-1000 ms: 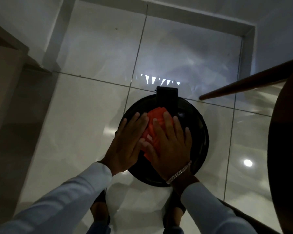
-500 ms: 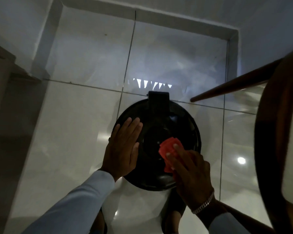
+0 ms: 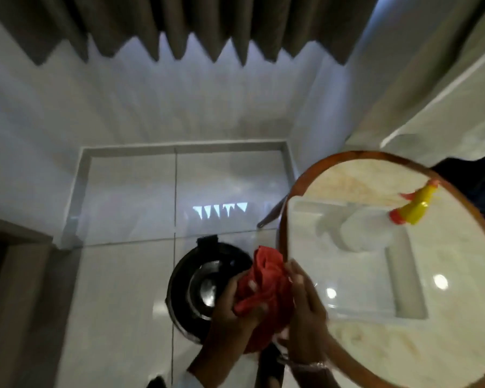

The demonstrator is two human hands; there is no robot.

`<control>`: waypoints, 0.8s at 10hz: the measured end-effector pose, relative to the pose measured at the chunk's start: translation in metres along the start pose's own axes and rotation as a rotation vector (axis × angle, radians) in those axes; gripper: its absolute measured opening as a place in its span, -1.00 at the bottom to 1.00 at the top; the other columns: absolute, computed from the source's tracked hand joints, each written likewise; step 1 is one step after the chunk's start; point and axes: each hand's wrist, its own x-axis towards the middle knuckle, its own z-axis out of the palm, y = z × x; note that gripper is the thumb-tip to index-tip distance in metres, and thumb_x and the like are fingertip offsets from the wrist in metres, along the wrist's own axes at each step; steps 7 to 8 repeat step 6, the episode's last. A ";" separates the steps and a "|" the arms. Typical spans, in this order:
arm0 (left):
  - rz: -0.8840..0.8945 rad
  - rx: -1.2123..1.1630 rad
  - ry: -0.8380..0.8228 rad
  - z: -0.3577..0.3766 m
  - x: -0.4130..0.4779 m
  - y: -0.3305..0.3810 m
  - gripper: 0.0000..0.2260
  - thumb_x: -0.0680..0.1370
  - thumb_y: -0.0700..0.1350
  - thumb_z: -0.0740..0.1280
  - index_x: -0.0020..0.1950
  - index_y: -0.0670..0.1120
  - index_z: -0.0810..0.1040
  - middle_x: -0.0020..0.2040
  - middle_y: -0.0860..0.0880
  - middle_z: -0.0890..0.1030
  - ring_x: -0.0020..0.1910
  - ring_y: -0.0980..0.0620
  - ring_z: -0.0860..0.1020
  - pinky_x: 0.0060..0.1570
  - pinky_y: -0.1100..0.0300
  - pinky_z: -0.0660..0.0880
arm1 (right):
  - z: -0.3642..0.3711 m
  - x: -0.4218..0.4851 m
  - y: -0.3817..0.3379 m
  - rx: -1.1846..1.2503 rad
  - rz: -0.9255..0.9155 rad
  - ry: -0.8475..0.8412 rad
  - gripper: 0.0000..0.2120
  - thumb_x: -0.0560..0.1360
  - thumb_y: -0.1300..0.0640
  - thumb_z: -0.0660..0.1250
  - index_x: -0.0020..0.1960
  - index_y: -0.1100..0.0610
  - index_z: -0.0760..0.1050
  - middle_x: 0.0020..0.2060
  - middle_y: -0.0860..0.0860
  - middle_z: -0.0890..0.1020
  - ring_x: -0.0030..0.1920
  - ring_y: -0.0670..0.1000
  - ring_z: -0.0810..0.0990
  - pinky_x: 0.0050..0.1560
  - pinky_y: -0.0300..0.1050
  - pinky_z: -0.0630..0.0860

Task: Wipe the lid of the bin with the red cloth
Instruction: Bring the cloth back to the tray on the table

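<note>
Bunching the red cloth (image 3: 263, 287) between left hand (image 3: 230, 312) and right hand (image 3: 305, 306), fingers curled around it, above the bin lid (image 3: 191, 287) (likely mid-refold), needing to press down onto the lid next.

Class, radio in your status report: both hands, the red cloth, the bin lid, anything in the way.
Left hand and right hand both grip the bunched red cloth, lifted off the black bin lid. Round table rim close beside.

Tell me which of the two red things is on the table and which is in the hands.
The red-collared spray bottle lies on the round table. The red cloth is bunched between the left hand and right hand.
</note>
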 end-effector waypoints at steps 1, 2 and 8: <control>0.013 -0.065 0.001 0.043 0.019 0.031 -0.51 0.26 -0.14 0.47 0.18 0.02 0.58 0.03 0.00 0.73 0.06 -0.02 0.68 -0.01 0.17 0.61 | -0.056 0.041 -0.022 0.017 0.070 -0.014 -0.56 0.44 0.32 0.37 0.23 -0.06 0.50 0.12 0.04 0.66 0.03 -0.01 0.67 0.05 0.06 0.60; 0.078 0.084 0.015 0.087 0.040 0.046 -0.54 0.34 -0.08 0.41 0.25 -0.01 0.56 0.11 -0.04 0.69 0.10 -0.05 0.64 0.12 0.04 0.58 | -0.093 0.081 -0.022 -0.094 0.130 -0.116 -0.44 0.38 0.47 0.38 0.27 0.02 0.45 -0.13 0.05 0.74 -0.18 -0.02 0.70 -0.17 -0.08 0.60; 0.454 0.345 0.421 0.086 0.005 0.143 -0.65 0.58 -0.25 0.30 0.38 -0.16 0.46 0.20 -0.08 0.63 0.13 0.06 0.56 0.10 0.33 0.41 | -0.067 0.076 -0.085 -0.452 -0.075 -0.084 -0.65 0.48 0.17 0.39 0.25 0.16 0.47 0.17 0.16 0.62 0.18 0.17 0.56 0.19 -0.07 0.43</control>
